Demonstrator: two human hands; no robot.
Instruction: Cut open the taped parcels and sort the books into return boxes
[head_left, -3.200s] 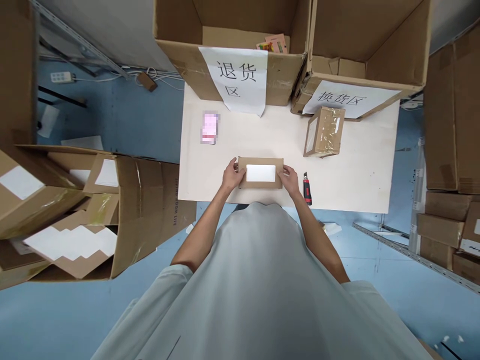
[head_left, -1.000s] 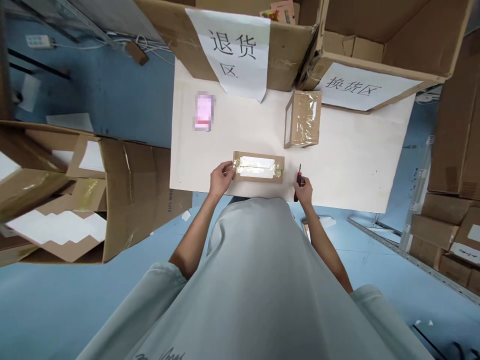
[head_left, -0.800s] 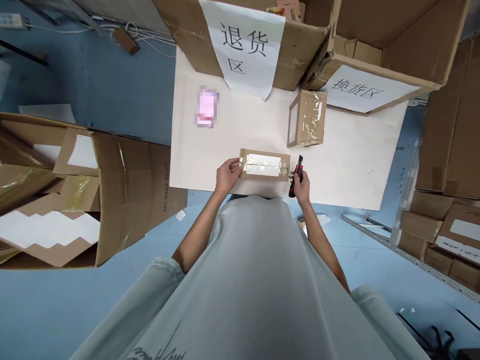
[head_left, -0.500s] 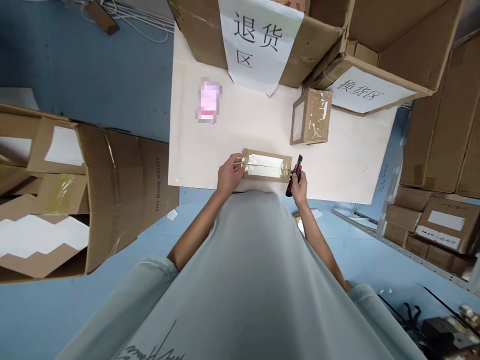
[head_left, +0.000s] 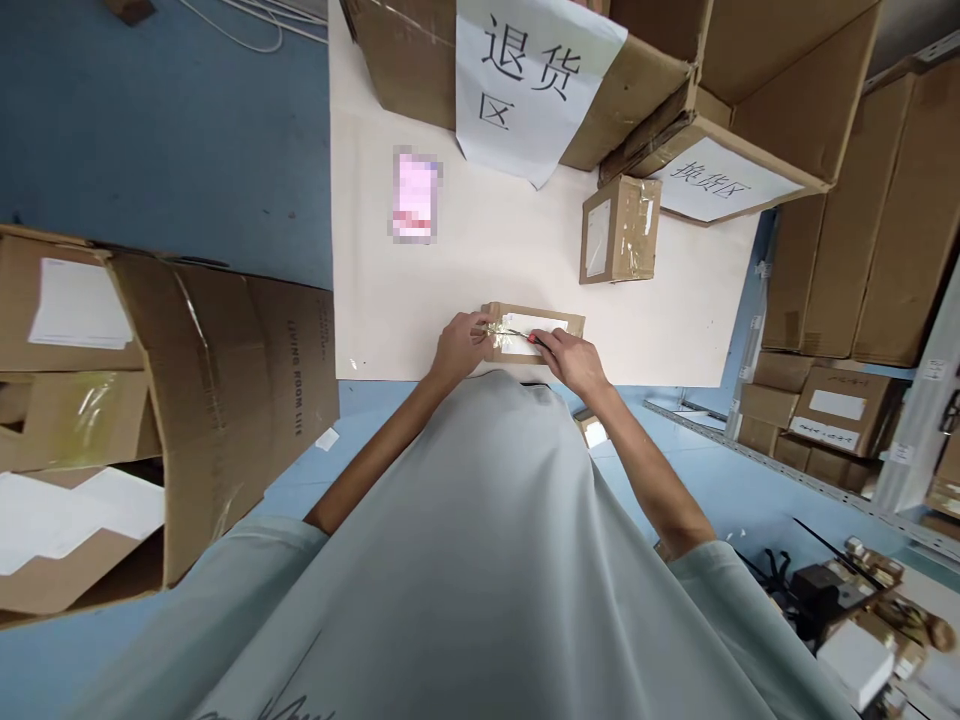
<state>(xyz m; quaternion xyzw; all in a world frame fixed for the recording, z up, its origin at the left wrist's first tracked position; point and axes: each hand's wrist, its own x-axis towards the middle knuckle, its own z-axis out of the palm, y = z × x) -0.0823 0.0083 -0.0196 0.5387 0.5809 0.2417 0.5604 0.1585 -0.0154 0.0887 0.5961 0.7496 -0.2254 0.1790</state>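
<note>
A small taped cardboard box [head_left: 517, 347] with a white label lies flat at the table's near edge. My left hand [head_left: 459, 350] grips its left end, the fingers closed on the corner. In my right hand [head_left: 576, 362] is a black and red utility knife [head_left: 534, 339], mostly covered by the fingers. Its tip end lies over the middle of the box, along the taped seam, pointing left. Whether the blade is in the tape, I cannot tell.
On the white table [head_left: 375, 310] are a blurred pink item [head_left: 415, 195], a taped carton [head_left: 621, 230] and two large open boxes with paper signs, one a brown box [head_left: 409, 60] at the back. A big carton [head_left: 255, 390] of parcels stands left; shelves hold boxes [head_left: 870, 230] at right.
My right hand has moved left with the utility knife, from beyond the box's right end to over its middle. The left hand still grips the left end. The view has shifted slightly.
</note>
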